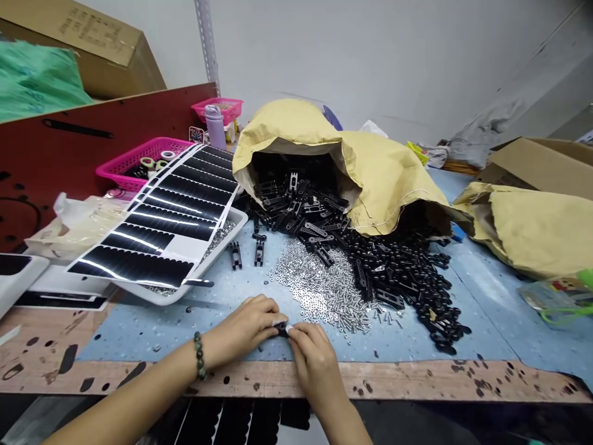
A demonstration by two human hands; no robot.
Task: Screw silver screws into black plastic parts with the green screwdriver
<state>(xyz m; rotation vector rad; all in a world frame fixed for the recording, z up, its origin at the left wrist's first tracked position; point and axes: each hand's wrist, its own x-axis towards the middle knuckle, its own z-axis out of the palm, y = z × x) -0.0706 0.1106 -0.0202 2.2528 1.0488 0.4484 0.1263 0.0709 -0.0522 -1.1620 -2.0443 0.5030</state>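
Observation:
My left hand (256,318), below a beaded bracelet, pinches the left end of a small black plastic part (281,329) near the table's front edge. On the other end of that part are the fingers of my right hand (315,352), also closed. Fingertips hide much of the part. Just beyond my hands lies a pile of silver screws and nuts (333,290). Black plastic parts (398,272) are heaped behind and to its right. Two dark slotted pieces, one of them a bracket-like piece (259,252), rest on the blue mat (222,315) farther left.
Yellow paper sacks (296,123) spill black parts at the back. Sheets of black stickers (180,210) lie over a white tray (164,298) of metal bits on the left. Behind stand a pink basket (109,172) and a lilac bottle (215,127). An open cardboard box (537,164) is at right.

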